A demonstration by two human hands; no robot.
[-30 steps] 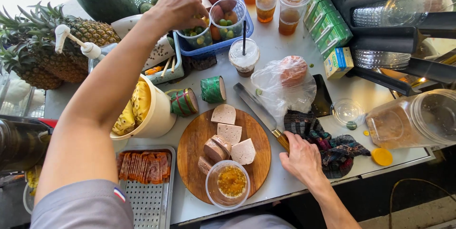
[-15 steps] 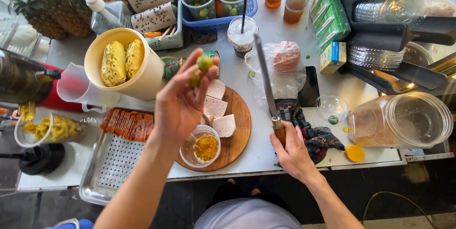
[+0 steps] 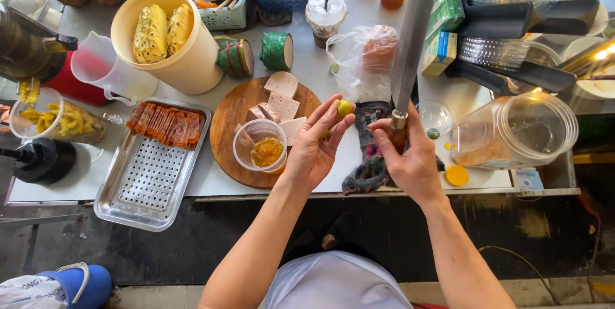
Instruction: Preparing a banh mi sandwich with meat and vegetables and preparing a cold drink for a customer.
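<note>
Left hand (image 3: 314, 149) pinching small yellow-green citrus fruit (image 3: 344, 108) at fingertips, right hand (image 3: 410, 162) gripping long steel-bladed knife (image 3: 410, 46) upright; best kept clear of fingers.

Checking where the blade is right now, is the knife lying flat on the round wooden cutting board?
No, the right hand holds the knife raised, blade pointing away, beside the cutting board.
</note>
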